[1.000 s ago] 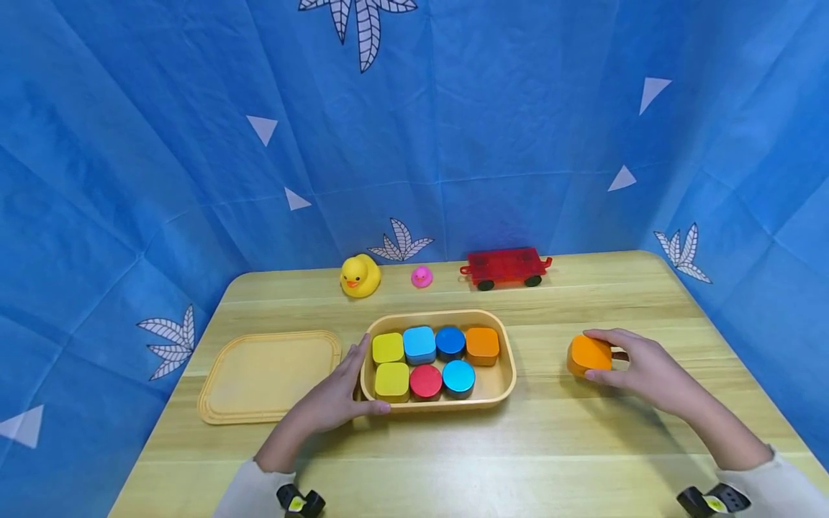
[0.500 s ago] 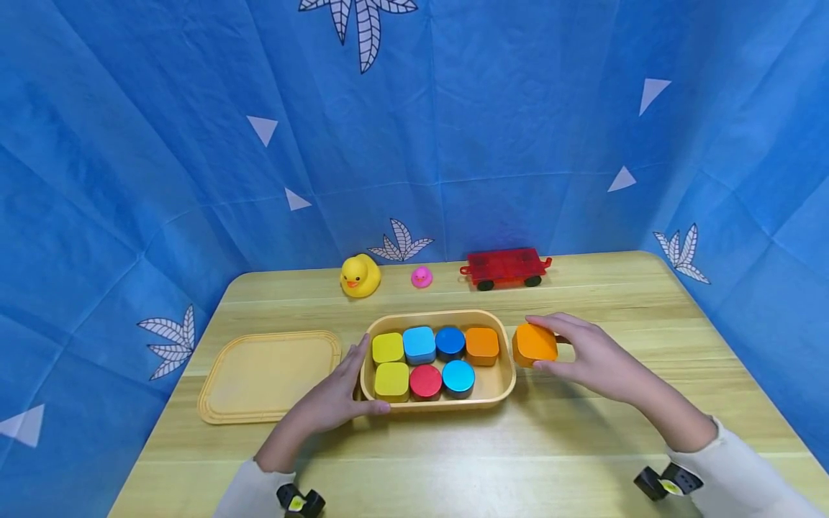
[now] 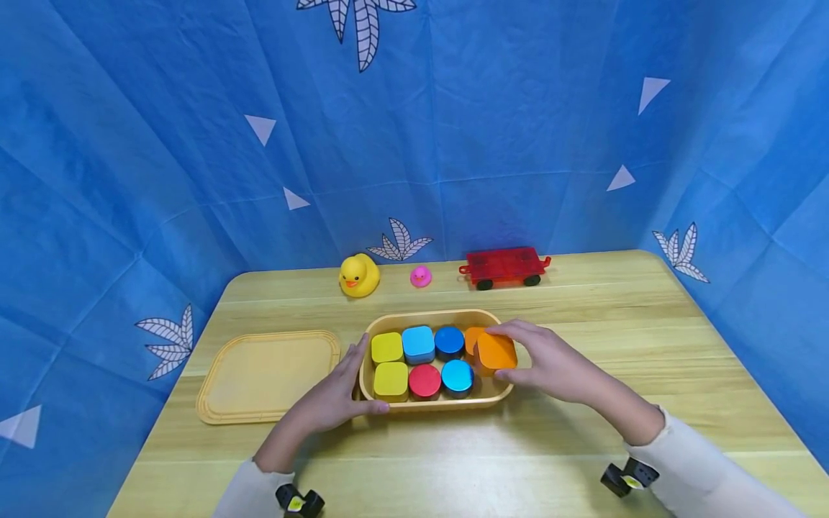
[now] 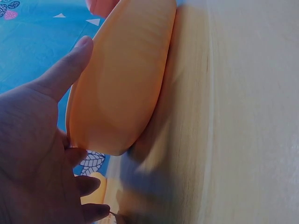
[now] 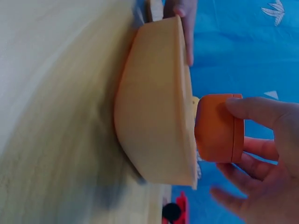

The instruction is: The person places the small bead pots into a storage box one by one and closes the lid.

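My right hand pinches an orange rounded-square container between thumb and fingers. In the right wrist view the orange container shows a seam near its top and stands just above the rim of a tan oval-ended box. At the left end of that tan box my left hand grips it, thumb at the front wall. Inside sit two yellow square containers, a light-blue square one, round blue ones, a red round one and another orange one, partly hidden.
A tan lid lies flat left of the box. Along the table's back edge stand a yellow duck, a small pink duck and a red wheeled cart. Blue printed cloth hangs behind the wooden table.
My right hand has carried the orange container leftward from the right of the table to over the box's right end. The left hand stays on the box.
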`<state>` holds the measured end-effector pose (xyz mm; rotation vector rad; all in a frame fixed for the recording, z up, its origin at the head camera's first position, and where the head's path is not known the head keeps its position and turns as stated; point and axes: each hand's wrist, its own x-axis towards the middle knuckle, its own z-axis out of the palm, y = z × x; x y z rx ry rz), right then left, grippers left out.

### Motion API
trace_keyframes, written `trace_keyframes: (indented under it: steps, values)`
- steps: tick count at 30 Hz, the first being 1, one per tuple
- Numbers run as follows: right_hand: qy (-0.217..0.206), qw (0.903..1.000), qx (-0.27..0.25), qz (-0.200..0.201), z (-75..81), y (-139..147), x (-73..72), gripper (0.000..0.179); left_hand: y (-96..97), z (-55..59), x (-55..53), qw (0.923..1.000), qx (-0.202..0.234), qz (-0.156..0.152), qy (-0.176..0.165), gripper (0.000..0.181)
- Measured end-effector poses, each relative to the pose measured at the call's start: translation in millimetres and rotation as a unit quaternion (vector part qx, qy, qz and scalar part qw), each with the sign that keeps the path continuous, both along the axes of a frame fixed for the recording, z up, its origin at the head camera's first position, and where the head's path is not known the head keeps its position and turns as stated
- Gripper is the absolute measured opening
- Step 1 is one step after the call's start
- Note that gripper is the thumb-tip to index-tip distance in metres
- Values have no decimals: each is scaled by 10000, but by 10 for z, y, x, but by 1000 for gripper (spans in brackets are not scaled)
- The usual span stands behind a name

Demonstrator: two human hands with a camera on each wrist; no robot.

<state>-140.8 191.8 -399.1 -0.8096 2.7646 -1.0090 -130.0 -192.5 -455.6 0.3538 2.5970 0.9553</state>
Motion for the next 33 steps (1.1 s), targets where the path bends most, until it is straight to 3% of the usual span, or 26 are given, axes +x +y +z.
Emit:
trace_keyframes:
  steps: [11,18,33]
  values:
    - [109,9982,596,0,-62,-99,-3,59,0,-6,-2,10000,-24,3,3,124]
    - [-283,9966,777,47,-101,-162,-50,59,-3,-3,-1,10000,-6,-15,-9,124]
    - [-577,9971,439,250,-219,-178,-145,56,1,-11,5,10000,-56,25,-26,124]
